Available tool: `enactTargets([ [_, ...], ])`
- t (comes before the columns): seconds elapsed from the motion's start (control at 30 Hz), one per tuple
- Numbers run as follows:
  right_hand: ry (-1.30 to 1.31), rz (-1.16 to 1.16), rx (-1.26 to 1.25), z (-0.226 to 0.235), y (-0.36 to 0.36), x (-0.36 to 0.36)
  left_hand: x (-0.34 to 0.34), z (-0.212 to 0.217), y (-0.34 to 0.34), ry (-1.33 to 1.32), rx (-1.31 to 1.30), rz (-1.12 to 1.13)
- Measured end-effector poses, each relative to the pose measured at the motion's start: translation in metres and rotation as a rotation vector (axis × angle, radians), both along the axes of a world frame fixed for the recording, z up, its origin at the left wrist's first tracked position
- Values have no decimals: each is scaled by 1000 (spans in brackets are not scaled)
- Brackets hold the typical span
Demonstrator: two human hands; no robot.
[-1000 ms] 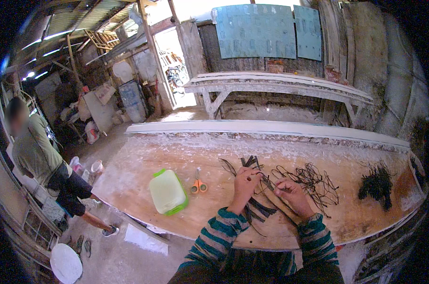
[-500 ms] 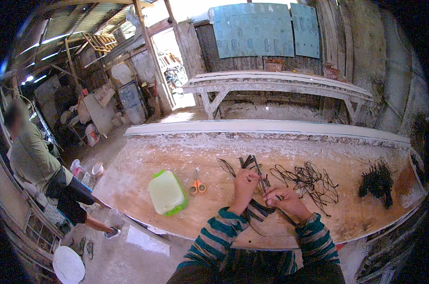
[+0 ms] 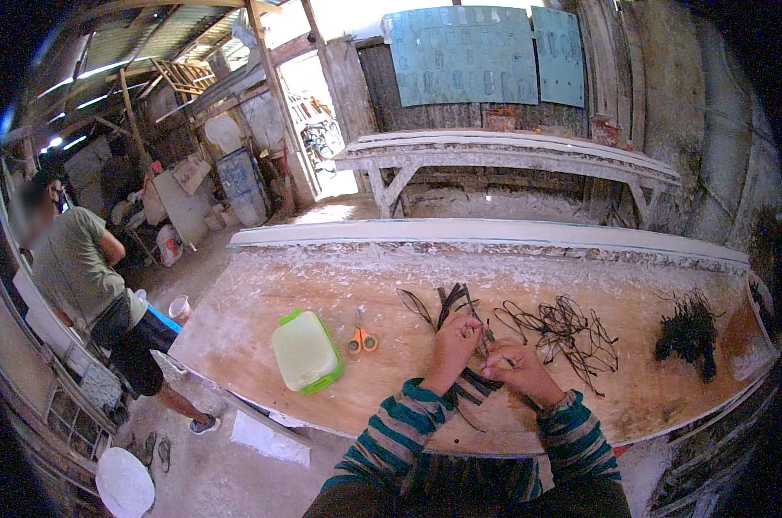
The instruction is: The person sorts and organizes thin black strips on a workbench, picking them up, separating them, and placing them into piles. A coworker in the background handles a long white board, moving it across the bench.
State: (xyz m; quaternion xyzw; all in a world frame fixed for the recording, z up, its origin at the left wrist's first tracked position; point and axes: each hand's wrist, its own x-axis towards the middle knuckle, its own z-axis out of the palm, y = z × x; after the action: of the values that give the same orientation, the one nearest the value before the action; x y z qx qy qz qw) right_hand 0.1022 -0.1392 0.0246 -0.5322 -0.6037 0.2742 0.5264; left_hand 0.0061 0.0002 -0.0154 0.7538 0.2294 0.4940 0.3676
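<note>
Left hand (image 3: 451, 343) and right hand (image 3: 519, 371), knuckles up and close together, both pinch thin dark plant strips (image 3: 467, 326) over the worn wooden tabletop (image 3: 261, 302). Green-rimmed pale plastic lidded box (image 3: 305, 351) lies closed left of them, contents hidden; orange-handled scissors (image 3: 361, 336) just beside it.

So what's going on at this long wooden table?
A person in a striped sweater works dark thin strips at a long wooden table. The left hand and right hand are close together, pinching the strips. A green-rimmed lidded box and orange-handled scissors lie to the left, loose tangles and a dark bundle to the right. Another person stands beyond the table's left end.
</note>
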Motion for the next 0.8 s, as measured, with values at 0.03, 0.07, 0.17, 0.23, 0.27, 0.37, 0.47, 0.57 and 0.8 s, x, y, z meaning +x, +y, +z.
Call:
enactTargets([
  [0.03, 18, -2, 7, 0, 0, 0, 0, 1, -1, 5, 30, 8],
  [0.07, 35, -4, 15, 0, 0, 1, 0, 3, -2, 10, 60, 16],
  [0.17, 143, -16, 16, 8, -3, -1, -5, 15, -10, 76, 25, -9],
  [0.23, 207, -30, -5, 10, -3, -1, -6, 18, -11, 91, 3, -28],
  [0.27, 227, -39, -22, 10, -3, -1, -6, 16, -9, 76, 14, -30],
  [0.37, 252, -39, -18, 7, -1, 1, -4, 11, -8, 50, 11, -38],
  [0.47, 269, -32, -6, 5, 0, 2, -3, 9, -8, 77, -2, -60],
  [0.57, 330, -31, 2, 2, 3, 2, 0, 2, -6, 27, 78, -90],
  [0.8, 320, -213, 25, -1, 6, 14, 3, -1, -7, 50, -202, -383],
])
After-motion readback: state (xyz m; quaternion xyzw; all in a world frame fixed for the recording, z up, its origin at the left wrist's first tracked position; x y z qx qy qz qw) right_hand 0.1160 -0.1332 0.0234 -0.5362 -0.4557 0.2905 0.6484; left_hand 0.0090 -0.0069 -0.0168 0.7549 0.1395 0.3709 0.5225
